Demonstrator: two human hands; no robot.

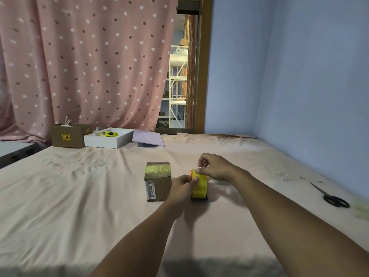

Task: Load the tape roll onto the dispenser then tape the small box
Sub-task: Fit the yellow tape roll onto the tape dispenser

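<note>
A small brown cardboard box (158,181) with yellowish tape across its top and a white label on its front stands on the pink sheet. Just right of it is the yellow tape roll (200,186), seated upright on a dark blue dispenser (199,199) with an orange part at its top left. My left hand (184,186) grips the roll's near left side. My right hand (214,166) comes over the top, thumb and fingers pinching at the tape's upper edge. The dispenser is mostly hidden by the roll and my hands.
Black scissors (330,195) lie at the right near the blue wall. At the back left stand a brown carton (68,136), a white tray (108,139) holding a yellow item, and a lilac board (148,137). A pink curtain hangs behind.
</note>
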